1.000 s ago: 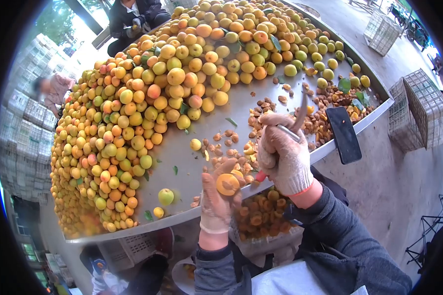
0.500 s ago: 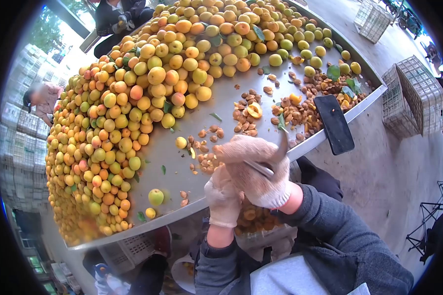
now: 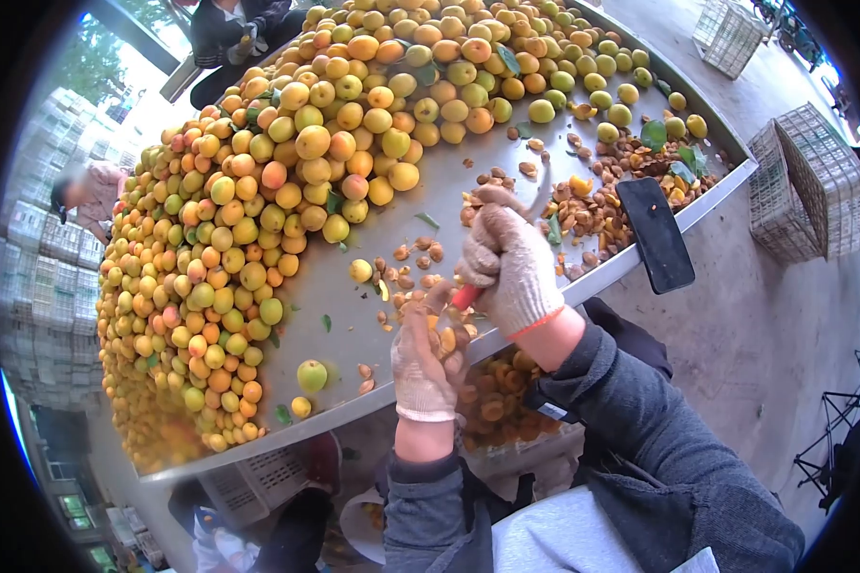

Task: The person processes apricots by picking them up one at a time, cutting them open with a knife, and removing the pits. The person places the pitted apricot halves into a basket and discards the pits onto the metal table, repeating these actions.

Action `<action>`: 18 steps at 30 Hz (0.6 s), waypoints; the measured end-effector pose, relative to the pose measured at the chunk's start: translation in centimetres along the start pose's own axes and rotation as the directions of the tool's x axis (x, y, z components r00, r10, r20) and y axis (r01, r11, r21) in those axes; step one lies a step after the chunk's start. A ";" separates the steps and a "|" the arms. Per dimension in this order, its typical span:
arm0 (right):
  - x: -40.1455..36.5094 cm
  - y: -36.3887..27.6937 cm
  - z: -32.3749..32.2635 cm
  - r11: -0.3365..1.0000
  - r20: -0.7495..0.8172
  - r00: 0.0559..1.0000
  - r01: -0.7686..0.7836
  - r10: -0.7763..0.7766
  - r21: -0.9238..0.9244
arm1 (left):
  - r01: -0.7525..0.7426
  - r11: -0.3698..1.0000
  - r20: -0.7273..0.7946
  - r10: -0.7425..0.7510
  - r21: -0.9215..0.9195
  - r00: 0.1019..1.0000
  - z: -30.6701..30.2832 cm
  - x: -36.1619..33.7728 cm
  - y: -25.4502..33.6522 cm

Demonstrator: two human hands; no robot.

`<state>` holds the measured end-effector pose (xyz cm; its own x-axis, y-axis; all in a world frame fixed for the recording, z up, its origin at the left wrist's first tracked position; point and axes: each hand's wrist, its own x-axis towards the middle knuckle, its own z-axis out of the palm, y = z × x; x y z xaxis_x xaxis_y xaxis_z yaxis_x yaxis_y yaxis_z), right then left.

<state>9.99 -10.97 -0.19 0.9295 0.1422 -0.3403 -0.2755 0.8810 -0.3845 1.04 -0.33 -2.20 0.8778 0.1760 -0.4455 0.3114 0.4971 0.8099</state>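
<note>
My right hand (image 3: 514, 272), in a white work glove, is closed around a knife with a red handle (image 3: 465, 297); its curved blade (image 3: 544, 189) points up and away over the table. Below and to its left, my gloved left hand (image 3: 422, 372) is curled around a cut apricot (image 3: 445, 338), whose orange flesh shows between the fingers. Both hands are above the table's near edge, slightly apart. Beneath them, apricot halves (image 3: 495, 396) fill a container. Loose apricot pits (image 3: 424, 250) lie just beyond my left hand.
A large heap of apricots (image 3: 287, 191) covers the left and back of the metal table (image 3: 354, 315). Pits and scraps (image 3: 592, 215) lie at the right, beside a phone (image 3: 655, 236) on the rim. Plastic crates (image 3: 812, 181) stand on the floor. Another person's gloved hands (image 3: 247, 43) are at the back.
My hands have come apart. The right hand has turned and moved up with the knife, while the left has lowered slightly and the apricot's cut flesh now shows.
</note>
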 end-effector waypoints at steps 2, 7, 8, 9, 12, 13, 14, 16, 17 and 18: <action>-0.2 -0.9 -0.3 0.979 0.105 0.987 0.134 -0.119 -0.153 | -0.099 0.992 -0.064 0.104 0.084 0.993 -1.4 1.2 -0.9; -2.1 0.8 -0.9 0.358 0.530 0.848 0.500 -0.015 -0.788 | -0.215 0.964 -0.083 0.204 -0.159 0.975 -1.6 1.4 0.2; -3.5 0.4 0.0 0.249 0.441 0.881 0.395 0.170 -0.884 | -0.215 0.964 -0.084 0.203 -0.157 0.975 -1.6 1.8 0.0; -3.5 1.1 -0.4 0.081 0.535 0.831 0.529 0.149 -0.845 | -0.244 0.967 -0.137 0.232 -0.077 0.963 -1.7 2.3 -0.3; -4.2 2.5 -1.3 -0.205 0.638 0.754 0.657 0.156 -0.726 | -0.211 0.968 -0.127 0.194 -0.136 0.973 -1.7 1.8 0.0; -4.3 2.6 -1.3 -0.315 0.653 0.739 0.667 0.164 -0.675 | -0.142 0.953 -0.052 0.133 -0.267 0.990 -1.7 1.6 0.2; -4.2 2.7 -1.3 -0.314 0.654 0.739 0.667 0.163 -0.676 | -0.142 0.954 -0.051 0.133 -0.266 0.990 -1.7 1.5 0.1; -4.0 2.7 -1.2 -0.373 0.566 0.799 0.598 0.205 -0.709 | -0.294 0.955 -0.147 0.288 -0.026 0.946 -1.5 1.5 -0.4; -4.1 2.3 -0.9 -0.373 0.564 0.800 0.596 0.203 -0.711 | -0.292 0.956 -0.145 0.286 -0.025 0.947 -1.8 1.8 -0.5; -4.3 1.7 -0.2 -0.371 0.536 0.829 0.553 0.158 -0.746 | -0.280 0.960 -0.181 0.270 -0.031 0.946 -2.4 2.2 -0.6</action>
<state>5.48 -10.18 0.44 0.8587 0.4989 0.1170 0.4332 -0.5848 -0.6858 1.95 1.81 -4.57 0.8485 0.4540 -0.2719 0.0423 0.4540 0.8900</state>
